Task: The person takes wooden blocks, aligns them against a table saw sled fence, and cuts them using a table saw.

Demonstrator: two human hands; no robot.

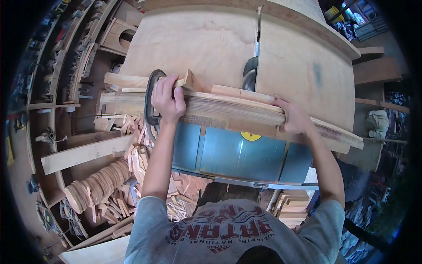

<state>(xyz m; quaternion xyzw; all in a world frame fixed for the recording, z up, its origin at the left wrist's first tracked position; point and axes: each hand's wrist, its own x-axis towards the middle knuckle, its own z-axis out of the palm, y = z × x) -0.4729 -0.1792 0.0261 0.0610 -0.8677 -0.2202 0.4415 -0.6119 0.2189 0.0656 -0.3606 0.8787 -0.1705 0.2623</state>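
Note:
My left hand (167, 99) is closed at the clamp's side, its fingers wrapped over a small wood block (189, 80) on the sled's near fence. A black clamp (151, 97) stands around the fence just left of it. My right hand (292, 115) grips the layered wooden fence (233, 108), fingers over the top and thumb in front. Between the hands a thin wood strip (239, 93) lies along the fence's far side. Beyond it the saw blade (249, 81) rises through the slot in the plywood sled (193, 44).
Below the fence is the blue saw cabinet (241, 154) with a yellow disc (251, 136). Wood offcuts and a row of rounded wooden pieces (99, 182) lie at the left. Shelves (55, 79) line the far left. Stacked boards (292, 207) stand at the lower right.

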